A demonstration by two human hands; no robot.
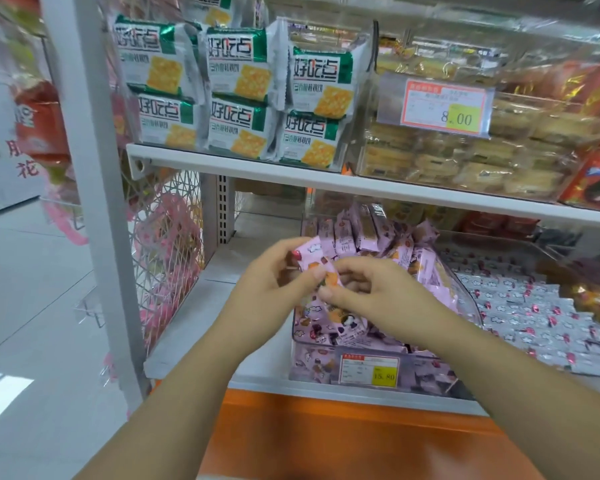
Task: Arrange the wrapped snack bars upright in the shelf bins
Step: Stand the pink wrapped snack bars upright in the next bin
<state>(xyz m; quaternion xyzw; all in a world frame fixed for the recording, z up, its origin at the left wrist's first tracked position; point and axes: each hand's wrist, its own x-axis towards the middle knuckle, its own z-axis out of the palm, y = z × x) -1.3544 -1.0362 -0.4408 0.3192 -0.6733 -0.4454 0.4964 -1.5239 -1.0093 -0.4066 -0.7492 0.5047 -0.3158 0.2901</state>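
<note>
A clear plastic bin (465, 296) on the lower shelf holds several pink wrapped snack bars (364, 233); some stand upright at the back, others lie loose at the front. My left hand (274, 282) grips a pink snack bar (309, 256) above the bin's left side. My right hand (378, 289) pinches the lower end of a pink bar, apparently the same one, with thumb and fingers. Both hands meet over the bin. A second bin to the right holds silver wrapped bars (534, 313) lying in rows.
The shelf above (326, 178) carries green-and-white cracker packs (243, 88) and a clear bin of wrapped cakes (465, 157) with a price tag (444, 107). A grey upright post (94, 188) and a mesh side panel (167, 244) stand left. An orange base (326, 427) runs below.
</note>
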